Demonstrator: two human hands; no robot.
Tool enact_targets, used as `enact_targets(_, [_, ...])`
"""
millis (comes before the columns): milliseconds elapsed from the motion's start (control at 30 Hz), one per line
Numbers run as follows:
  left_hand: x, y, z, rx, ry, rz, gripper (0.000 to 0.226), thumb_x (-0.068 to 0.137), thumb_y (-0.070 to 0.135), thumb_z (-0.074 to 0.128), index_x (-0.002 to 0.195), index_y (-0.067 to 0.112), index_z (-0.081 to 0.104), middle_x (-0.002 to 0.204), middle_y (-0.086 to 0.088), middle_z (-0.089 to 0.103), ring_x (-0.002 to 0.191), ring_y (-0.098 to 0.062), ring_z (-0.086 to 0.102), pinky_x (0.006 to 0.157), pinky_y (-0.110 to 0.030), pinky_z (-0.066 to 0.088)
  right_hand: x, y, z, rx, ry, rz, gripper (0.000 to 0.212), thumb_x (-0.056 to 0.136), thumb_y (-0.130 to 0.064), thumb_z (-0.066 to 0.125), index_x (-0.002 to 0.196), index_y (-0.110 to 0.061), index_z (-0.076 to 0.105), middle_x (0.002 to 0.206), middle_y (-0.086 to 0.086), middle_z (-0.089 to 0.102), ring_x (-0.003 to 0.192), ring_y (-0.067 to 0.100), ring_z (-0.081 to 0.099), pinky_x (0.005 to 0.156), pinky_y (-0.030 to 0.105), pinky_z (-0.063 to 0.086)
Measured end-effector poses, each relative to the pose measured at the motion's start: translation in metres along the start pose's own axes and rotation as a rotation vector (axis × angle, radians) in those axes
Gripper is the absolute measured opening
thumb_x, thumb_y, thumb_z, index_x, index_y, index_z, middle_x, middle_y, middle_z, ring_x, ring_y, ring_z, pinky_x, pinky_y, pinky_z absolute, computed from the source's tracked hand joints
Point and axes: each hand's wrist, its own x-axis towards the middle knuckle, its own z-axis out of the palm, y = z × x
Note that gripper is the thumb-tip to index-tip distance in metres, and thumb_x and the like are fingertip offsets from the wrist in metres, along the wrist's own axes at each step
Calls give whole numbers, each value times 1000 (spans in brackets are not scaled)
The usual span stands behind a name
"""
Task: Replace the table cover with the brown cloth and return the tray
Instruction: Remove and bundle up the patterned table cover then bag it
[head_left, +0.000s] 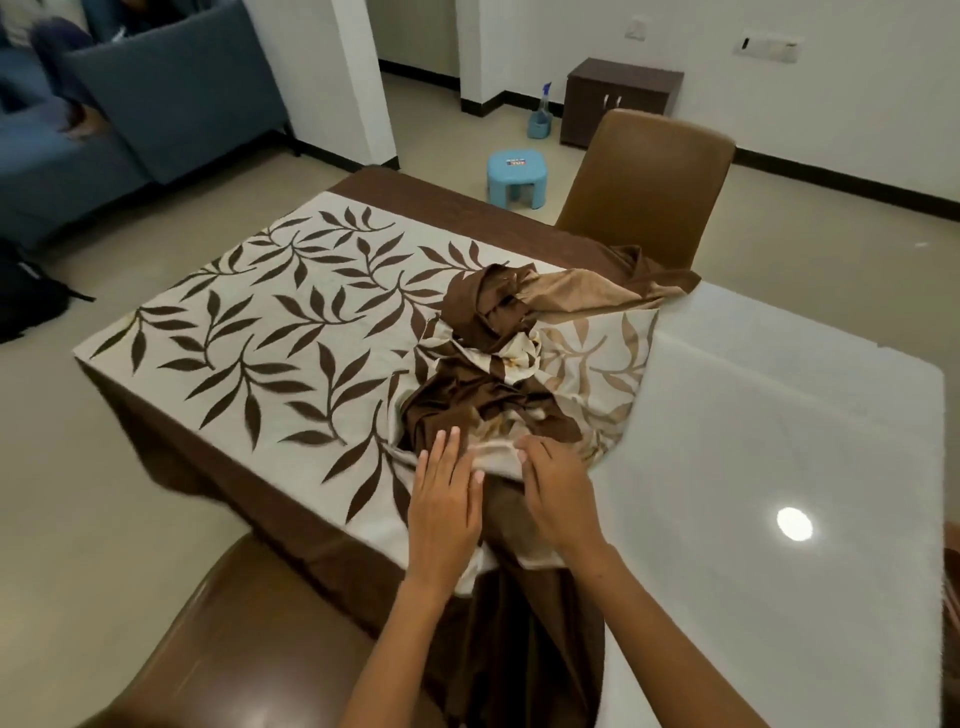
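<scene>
A brown leaf-patterned table cloth covers the table's left half, bunched at centre; bare white tabletop lies toward three o'clock. At six o'clock, the left hand presses flat, fingers straight; the right hand curls into a fold. Soft, light, slippery-looking fabric; best gathered by its hem.

Both forearms are bare to the frame edge, and each grip, left and right, is ungloved.
</scene>
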Motion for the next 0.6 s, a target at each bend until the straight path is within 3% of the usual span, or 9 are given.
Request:
enact_targets(167, [-90, 15, -55, 84, 44, -31, 49, 99, 32, 26, 133, 9, 53, 148, -10, 40, 142, -16, 21, 116, -33, 13, -72, -55, -28, 27, 8, -65, 35, 93, -20, 37, 93, -7, 69, 88, 8, 68, 80, 22, 63, 73, 33, 53])
enact_targets(267, [-145, 26, -101, 104, 63, -24, 52, 99, 34, 23, 140, 9, 45, 152, -9, 32, 144, -17, 17, 116, -30, 5, -115, -106, -48, 62, 44, -95, 34, 93, -19, 38, 96, -6, 69, 91, 7, 69, 83, 20, 63, 76, 29, 50])
enact_targets(400, [-200, 23, -160, 167, 118, -30, 50, 100, 33, 25, 141, 9, 41, 150, -9, 35, 142, -19, 22, 114, -39, 11, -155, -176, -60, 81, 41, -167, 39, 93, -23, 33, 95, -8, 70, 89, 6, 70, 80, 19, 65, 74, 34, 55])
enact_targets(500, [-235, 3, -202, 172, 147, -62, 50, 100, 36, 25, 139, 10, 43, 147, -9, 39, 139, -18, 23, 111, -43, 12, -177, -228, -52, 100, 15, -211, 31, 95, -18, 40, 97, -8, 69, 91, 6, 70, 82, 18, 64, 76, 36, 54])
enact_targets(600, [-273, -28, -245, 132, 203, -112, 55, 101, 43, 17, 140, 13, 42, 149, -4, 36, 140, -14, 23, 114, -36, 11, -199, -283, -35, 130, 10, -249, 21, 95, -14, 49, 100, -9, 69, 95, 6, 70, 85, 17, 64, 80, 35, 54])
